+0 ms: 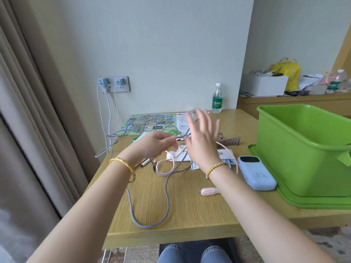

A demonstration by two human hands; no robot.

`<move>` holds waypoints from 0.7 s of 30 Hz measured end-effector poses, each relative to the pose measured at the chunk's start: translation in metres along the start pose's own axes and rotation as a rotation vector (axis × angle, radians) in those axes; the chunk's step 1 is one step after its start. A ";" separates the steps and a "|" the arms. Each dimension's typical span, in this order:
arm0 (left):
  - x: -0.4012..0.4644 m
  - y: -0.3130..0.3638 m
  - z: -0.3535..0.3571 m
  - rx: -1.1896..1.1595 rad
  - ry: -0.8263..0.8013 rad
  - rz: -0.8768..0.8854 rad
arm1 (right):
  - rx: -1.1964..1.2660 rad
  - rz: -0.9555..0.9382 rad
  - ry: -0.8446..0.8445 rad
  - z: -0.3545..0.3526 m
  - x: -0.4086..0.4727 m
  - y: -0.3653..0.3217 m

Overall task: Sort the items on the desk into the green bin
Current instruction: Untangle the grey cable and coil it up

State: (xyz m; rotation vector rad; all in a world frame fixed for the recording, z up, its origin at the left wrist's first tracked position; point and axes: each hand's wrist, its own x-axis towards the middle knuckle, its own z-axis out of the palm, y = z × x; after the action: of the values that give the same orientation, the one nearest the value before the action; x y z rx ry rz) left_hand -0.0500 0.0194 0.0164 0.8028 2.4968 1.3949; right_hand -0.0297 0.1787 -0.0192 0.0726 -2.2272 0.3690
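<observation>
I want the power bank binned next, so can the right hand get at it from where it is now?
Probably yes. The right hand is open and holding nothing, and the blue power bank lies uncovered on the desk just right of that wrist, beside the green bin.

Pale green walls (171, 44) back a wooden desk (190, 215); beige curtains (28, 92) hang left, a wall socket (114, 84) far, a cluttered shelf (294, 99) right.
</observation>
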 end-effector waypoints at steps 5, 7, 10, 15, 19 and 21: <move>0.014 -0.012 -0.005 -0.463 0.243 0.063 | 0.121 -0.097 -0.193 0.009 0.005 -0.011; 0.021 -0.020 -0.002 -0.686 0.385 0.031 | 0.312 -0.030 -0.257 0.017 0.004 -0.015; 0.032 -0.034 0.002 -0.998 0.502 0.014 | 0.519 0.092 -0.289 0.034 0.002 -0.013; 0.054 -0.056 0.006 -1.290 0.501 0.073 | 0.572 0.109 -0.292 0.064 0.000 -0.006; 0.067 -0.073 0.013 -1.367 0.333 0.151 | 0.516 0.081 -0.351 0.077 0.005 0.005; 0.070 -0.077 0.010 -1.375 0.310 0.148 | 0.477 0.068 -0.419 0.080 0.008 0.012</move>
State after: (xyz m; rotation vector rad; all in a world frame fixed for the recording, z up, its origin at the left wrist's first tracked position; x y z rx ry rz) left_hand -0.1337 0.0317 -0.0454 0.4208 0.9968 2.7696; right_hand -0.0965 0.1676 -0.0632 0.3576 -2.5042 0.9945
